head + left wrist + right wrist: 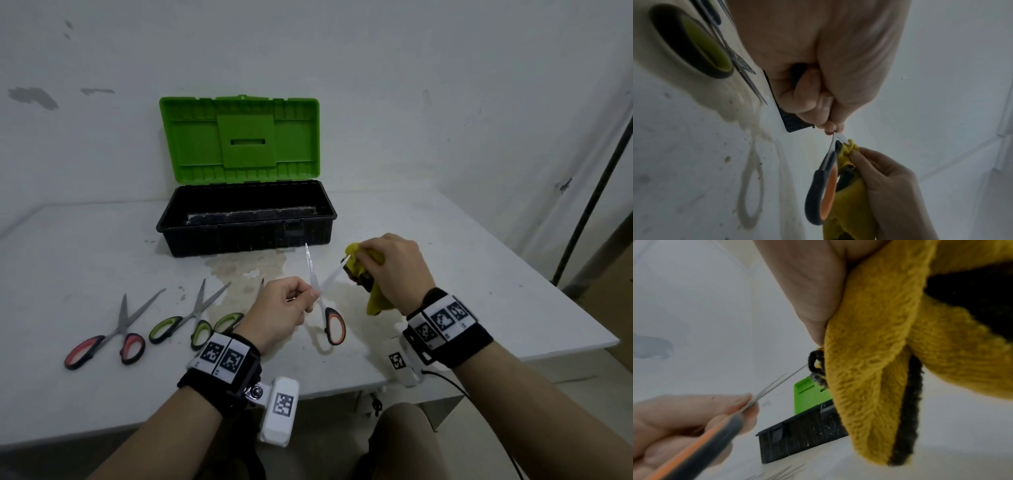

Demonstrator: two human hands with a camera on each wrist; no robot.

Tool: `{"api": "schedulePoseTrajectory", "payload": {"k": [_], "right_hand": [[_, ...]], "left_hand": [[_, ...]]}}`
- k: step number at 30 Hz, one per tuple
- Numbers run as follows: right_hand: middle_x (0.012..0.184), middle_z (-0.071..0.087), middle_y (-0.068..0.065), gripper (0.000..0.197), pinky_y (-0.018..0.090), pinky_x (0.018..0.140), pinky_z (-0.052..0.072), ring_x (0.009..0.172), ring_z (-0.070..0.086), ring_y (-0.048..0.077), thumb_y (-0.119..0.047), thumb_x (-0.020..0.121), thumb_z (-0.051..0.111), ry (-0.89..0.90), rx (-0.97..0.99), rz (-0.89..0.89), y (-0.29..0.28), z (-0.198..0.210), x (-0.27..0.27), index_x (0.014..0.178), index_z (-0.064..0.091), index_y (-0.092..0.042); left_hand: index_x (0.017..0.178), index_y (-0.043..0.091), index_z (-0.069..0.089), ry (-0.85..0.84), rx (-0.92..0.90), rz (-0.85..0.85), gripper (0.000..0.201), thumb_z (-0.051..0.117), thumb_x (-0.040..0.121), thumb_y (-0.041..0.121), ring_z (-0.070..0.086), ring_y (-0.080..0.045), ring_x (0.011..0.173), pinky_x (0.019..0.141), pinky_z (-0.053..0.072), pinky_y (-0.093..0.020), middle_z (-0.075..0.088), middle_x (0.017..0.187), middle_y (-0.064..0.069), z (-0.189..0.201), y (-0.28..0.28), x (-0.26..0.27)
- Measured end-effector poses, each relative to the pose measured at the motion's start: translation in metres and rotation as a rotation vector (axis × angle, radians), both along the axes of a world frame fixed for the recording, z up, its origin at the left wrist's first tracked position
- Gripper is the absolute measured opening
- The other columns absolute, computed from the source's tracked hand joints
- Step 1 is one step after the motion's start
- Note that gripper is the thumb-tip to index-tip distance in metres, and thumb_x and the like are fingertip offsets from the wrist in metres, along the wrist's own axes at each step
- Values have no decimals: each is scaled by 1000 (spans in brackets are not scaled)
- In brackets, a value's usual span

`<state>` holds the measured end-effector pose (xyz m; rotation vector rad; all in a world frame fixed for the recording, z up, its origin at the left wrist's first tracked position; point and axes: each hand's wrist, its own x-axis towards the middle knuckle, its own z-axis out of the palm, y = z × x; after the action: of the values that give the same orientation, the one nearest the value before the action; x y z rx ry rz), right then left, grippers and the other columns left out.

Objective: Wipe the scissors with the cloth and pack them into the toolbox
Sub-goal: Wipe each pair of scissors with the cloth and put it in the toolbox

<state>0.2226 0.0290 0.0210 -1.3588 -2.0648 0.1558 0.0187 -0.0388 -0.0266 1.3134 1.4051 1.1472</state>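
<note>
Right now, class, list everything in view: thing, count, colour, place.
toolbox: 1, black with green lid open, back of table.
orange scissors: 1, orange-black handles, blades open, held above the table.
red scissors: 1, red-black handles, table far left.
green scissors: 2, green-black handles, table left of centre; one partly hidden by left hand.
cloth: 1, yellow, on one blade.
table: 1, white, stained.
left hand: pinches orange scissors.
right hand: grips cloth.
</note>
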Motion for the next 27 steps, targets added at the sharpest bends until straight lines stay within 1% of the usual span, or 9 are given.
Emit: {"api": "schedulePoseTrajectory", "payload": {"k": [2, 5, 9, 11, 15, 18, 21, 24, 27], "right_hand": [[90, 64, -1, 17, 33, 77, 50, 84, 59, 18, -31, 92, 60, 36, 7, -13, 2, 2, 6, 99, 73, -23], [88, 64, -3, 15, 27, 75, 48, 82, 58, 15, -30, 91, 62, 57, 26, 11, -3, 1, 7, 98, 73, -23], [88, 66, -4, 15, 21, 75, 43, 80, 57, 12, -28, 90, 64, 55, 55, 46, -10, -1, 4, 99, 74, -22], [89, 66, -4, 14, 22, 76, 45, 80, 58, 12, -28, 90, 64, 59, 65, 68, -13, 0, 2, 99, 74, -22], [88, 67, -5, 13, 25, 77, 49, 79, 59, 11, -27, 89, 66, 61, 96, 101, -18, 4, -2, 97, 74, -23], [88, 66, -6, 12, 29, 79, 51, 79, 60, 12, -28, 88, 66, 58, 105, 135, -23, 5, -6, 97, 74, -24], [90, 67, -6, 13, 26, 75, 51, 78, 60, 11, -28, 88, 67, 22, 101, 165, -29, 4, -10, 98, 74, -24], [93, 68, -5, 14, 27, 74, 51, 80, 60, 12, -28, 89, 66, -20, 82, 192, -33, 2, -13, 99, 74, -24], [93, 67, -5, 15, 32, 73, 53, 80, 61, 14, -29, 89, 66, -33, 59, 208, -36, -3, -16, 100, 73, -24]], "left_hand": [[77, 9, 64, -23, -21, 11, 22, 63, 97, 18, 39, -7, 43, 40, 30, -20, 55, 59, 2, 1, 1, -1], [83, 4, 65, -61, -54, 34, 20, 63, 97, 18, 40, -9, 44, 42, 29, -22, 57, 64, -1, 3, 4, -3], [86, 9, 63, -117, -106, 49, 8, 66, 93, 8, 43, -9, 45, 40, 32, -20, 62, 70, -5, 3, 10, -5], [89, 7, 64, -114, -112, 53, 5, 66, 91, 3, 48, -10, 46, 41, 35, -20, 66, 73, -8, 2, 10, -7], [92, 6, 73, -118, -120, 52, 5, 69, 89, 4, 56, -10, 51, 44, 43, -19, 67, 71, -7, 2, 9, -10], [96, 5, 73, -115, -137, 46, 8, 72, 88, 5, 55, -9, 50, 46, 44, -18, 63, 65, -3, 4, 8, -11], [95, 6, 71, -68, -133, 46, 12, 77, 84, 7, 51, -8, 47, 45, 41, -17, 61, 60, 0, 8, 7, -12], [87, 9, 70, -102, -147, 39, 15, 82, 79, 7, 61, -9, 54, 50, 45, -19, 68, 68, -4, 12, 6, -14], [98, 9, 70, -207, -171, -14, 19, 78, 81, 2, 73, -14, 72, 63, 54, -23, 72, 83, -6, 15, 3, -15]]}}
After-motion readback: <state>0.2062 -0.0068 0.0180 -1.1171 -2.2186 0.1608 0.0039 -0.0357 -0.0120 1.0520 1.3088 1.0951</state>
